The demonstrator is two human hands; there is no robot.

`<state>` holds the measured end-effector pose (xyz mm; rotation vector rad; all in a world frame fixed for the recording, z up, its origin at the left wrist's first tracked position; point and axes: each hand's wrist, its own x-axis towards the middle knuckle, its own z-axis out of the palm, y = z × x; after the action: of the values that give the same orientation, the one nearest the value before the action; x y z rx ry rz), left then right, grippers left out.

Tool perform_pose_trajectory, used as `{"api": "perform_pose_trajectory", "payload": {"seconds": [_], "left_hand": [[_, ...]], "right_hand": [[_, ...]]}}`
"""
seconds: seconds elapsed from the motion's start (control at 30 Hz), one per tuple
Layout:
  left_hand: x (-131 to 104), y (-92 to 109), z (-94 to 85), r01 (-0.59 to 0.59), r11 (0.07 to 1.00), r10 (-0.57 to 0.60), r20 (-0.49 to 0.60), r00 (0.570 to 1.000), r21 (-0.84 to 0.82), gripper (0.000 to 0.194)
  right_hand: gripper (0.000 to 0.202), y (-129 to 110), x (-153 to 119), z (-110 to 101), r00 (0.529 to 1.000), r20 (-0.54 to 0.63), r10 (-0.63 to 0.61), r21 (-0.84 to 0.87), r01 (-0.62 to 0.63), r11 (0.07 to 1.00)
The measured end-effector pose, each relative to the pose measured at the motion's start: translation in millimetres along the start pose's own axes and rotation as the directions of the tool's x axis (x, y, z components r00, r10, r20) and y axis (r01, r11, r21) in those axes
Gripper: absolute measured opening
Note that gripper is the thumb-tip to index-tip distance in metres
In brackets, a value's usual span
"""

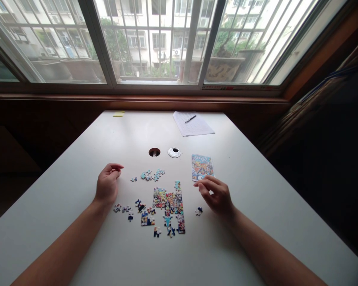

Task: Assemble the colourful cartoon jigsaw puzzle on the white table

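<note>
Multicoloured jigsaw puzzle (pixel 174 201), gappy and ragged-edged

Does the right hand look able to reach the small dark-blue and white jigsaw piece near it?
Probably yes: the jigsaw piece lies close beside the right hand, with only tabletop between them.

A white desk (pixel 131 260) carries a partly joined jigsaw puzzle (pixel 178 202), loose pieces (pixel 141 207) around it, and a colourful card (pixel 202 166) to the right. Farther back lie a ring-shaped cover (pixel 171 154), paper sheets (pixel 193 126) and a yellow slip (pixel 118 114).
</note>
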<state>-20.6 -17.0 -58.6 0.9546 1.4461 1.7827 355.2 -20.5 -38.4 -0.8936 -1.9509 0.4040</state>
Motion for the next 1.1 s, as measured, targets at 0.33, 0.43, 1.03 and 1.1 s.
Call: {"api": "perform_pose_trajectory", "payload": {"seconds": [0.33,0.43,1.03,1.1], "left_hand": [[1.8,-1.5,-2.0,-0.009,1.000,0.009,0.003,1.000,0.001,0.019],[2.6,-2.4,-2.4,-0.010,1.000,0.010,0.001,1.000,0.001,0.018],[4.5,-6.5,-4.5,-0.022,1.000,0.022,-0.023,0.999,0.001,0.016],[5.1,-7.1,-5.3,-0.032,0.999,0.033,-0.029,0.999,0.017,0.016]], "right_hand": [[0.019,-1.2,-0.3,1.3,0.999,0.021,-0.028,-0.025,0.029,0.999],[0.019,-0.1,-0.7,1.2,0.999,0.032,-0.031,-0.022,0.031,0.999],[0.018,1.0,-0.8,-0.2,0.996,0.072,-0.052,-0.002,0.053,0.999],[0.017,1.7,-1.1,0.0,0.996,0.076,-0.054,0.001,0.054,0.999]]}}
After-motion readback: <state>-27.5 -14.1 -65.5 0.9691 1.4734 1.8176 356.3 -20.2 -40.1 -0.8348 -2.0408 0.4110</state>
